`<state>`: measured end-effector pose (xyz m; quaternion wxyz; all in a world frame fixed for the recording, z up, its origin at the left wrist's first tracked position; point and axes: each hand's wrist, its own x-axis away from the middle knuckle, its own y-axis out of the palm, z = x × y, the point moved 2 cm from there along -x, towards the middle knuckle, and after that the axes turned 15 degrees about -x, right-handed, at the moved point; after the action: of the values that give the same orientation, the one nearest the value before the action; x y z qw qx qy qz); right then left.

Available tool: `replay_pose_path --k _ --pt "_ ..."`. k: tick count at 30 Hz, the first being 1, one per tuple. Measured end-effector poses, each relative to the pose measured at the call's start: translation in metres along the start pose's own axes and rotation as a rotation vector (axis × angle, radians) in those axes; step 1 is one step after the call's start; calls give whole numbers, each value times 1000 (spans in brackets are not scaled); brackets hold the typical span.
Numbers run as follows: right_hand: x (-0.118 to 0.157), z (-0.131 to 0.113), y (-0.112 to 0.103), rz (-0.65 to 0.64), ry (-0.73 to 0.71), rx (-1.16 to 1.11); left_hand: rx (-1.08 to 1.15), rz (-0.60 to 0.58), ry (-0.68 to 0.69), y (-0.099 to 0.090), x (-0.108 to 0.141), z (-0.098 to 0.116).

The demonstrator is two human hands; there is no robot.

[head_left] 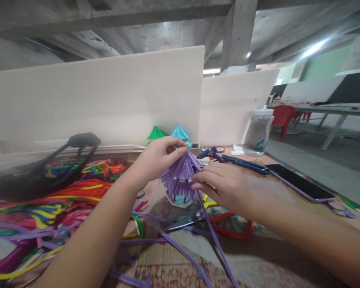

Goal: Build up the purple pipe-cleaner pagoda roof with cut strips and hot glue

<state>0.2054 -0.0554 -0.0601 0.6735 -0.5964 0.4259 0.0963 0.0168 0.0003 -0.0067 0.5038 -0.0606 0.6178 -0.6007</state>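
Note:
A small tiered purple pagoda model (183, 170), covered in fuzzy pipe cleaners, stands in the middle of the table on a light-blue base (180, 202). My left hand (165, 154) pinches the tip of its pointed roof between thumb and fingers. At the model's right side, my right hand (216, 180) has its fingers bent together on the end of a purple pipe cleaner (213, 228), which trails down toward me. Below the model lie scissors (195, 220) with red handles, partly under purple strands.
Many coloured pipe cleaners (75, 192) are heaped at left, near a blurred black object (48, 168). Green (156, 133) and blue (180, 132) model roofs stand behind. At right are a glue gun (211, 153), a dark-blue long-handled tool (246, 163), a phone (300, 182) and a clear bottle (258, 132).

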Motion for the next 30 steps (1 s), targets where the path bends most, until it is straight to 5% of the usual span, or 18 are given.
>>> replay_pose_path --k 8,15,21,30 --pt "-6 11 -6 -262 542 -258 108 -9 -43 8 -5 -15" --pt "-4 9 14 -360 748 -539 76 -75 -54 6 -4 -17" --pt "0 12 26 -265 851 -787 28 -170 -46 1 0 -14" --pt "0 9 26 -376 975 -893 -50 -136 -14 4 0 -8"
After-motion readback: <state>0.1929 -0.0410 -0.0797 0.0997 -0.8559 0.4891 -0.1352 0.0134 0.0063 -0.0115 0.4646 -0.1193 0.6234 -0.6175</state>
